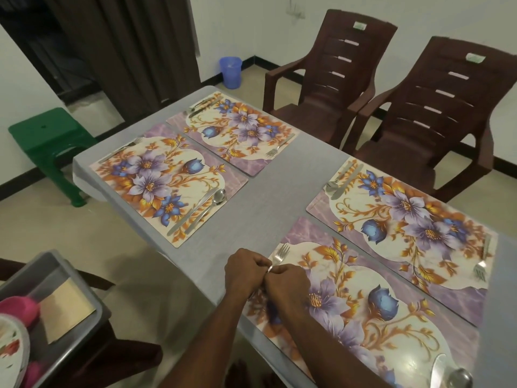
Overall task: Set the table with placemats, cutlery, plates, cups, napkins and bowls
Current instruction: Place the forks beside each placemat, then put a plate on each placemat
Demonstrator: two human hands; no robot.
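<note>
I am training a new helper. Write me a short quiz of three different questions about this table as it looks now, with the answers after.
1. How many floral placemats lie on the table?
2. True or false: plates are already set on the placemats.
3. Which item do both hands hold? A) knife B) fork C) spoon

Key
1. Four.
2. False: only cutlery lies on them; a plate sits in the grey bin at lower left.
3. B: the left hand and right hand grip the fork over the nearest placemat.
</note>
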